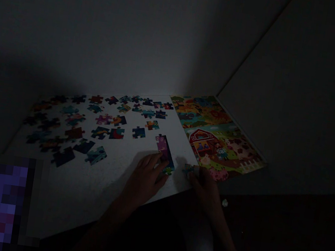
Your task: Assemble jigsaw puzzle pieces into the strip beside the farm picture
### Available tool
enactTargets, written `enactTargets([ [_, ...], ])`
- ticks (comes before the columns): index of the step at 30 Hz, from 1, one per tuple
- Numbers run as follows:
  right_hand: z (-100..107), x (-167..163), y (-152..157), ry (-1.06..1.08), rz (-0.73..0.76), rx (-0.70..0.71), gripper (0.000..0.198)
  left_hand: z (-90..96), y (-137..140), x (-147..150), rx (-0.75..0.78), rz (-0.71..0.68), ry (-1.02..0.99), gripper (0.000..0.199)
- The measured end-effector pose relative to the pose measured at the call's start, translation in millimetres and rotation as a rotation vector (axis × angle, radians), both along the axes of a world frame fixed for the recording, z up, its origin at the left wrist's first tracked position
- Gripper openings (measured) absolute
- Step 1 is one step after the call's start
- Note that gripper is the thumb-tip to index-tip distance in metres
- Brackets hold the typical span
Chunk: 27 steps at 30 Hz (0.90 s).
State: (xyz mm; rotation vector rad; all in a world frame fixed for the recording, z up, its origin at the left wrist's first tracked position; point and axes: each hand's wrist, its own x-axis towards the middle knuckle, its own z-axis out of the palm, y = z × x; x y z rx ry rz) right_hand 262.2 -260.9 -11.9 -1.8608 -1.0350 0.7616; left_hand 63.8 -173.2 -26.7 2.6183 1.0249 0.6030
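Observation:
A short strip of joined jigsaw pieces (164, 146), purple with a dark blue edge and a bit of green at its near end, lies on the white table (131, 158). My left hand (146, 176) rests beside and partly over this strip, its fingers stretched out and touching it. To the right, near the table's front edge, my right hand (208, 186) pinches a teal-toned puzzle piece (188, 169) between thumb and fingers. Part of that piece is hidden by the hand. The light is dim, so fine print is hard to make out.
Many loose puzzle pieces (101, 133) are spread over the table's left and back. Two colourful picture sheets, a jungle scene (202, 110) and a farm scene (218, 151), lie at the right. White walls (130, 33) stand behind. A blurred-out patch covers the lower left.

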Motion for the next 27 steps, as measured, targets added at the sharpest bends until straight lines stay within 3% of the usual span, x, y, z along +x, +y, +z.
enactTargets([
  [6, 0.3, -0.5, 1.5, -0.004, 0.055, -0.003, 0.032, 1.2, -2.4, -11.1, 0.024, -0.004, 0.022, 0.033],
  [14, 1.2, -2.9, 3.9, -0.213, 0.061, -0.101, 0.033, 2.7, -19.3, -56.9, 0.026, 0.011, 0.078, 0.034],
  [18, -1.3, -4.6, 8.4, -0.219, 0.056, -0.121, 0.042, 7.6, -27.7, -74.7, -0.002, 0.028, 0.098, 0.034],
  [27, -4.3, -11.5, 28.3, -0.235, 0.102, -0.079, 0.048, 12.3, -27.2, -88.9, -0.086, 0.030, 0.084, 0.028],
])
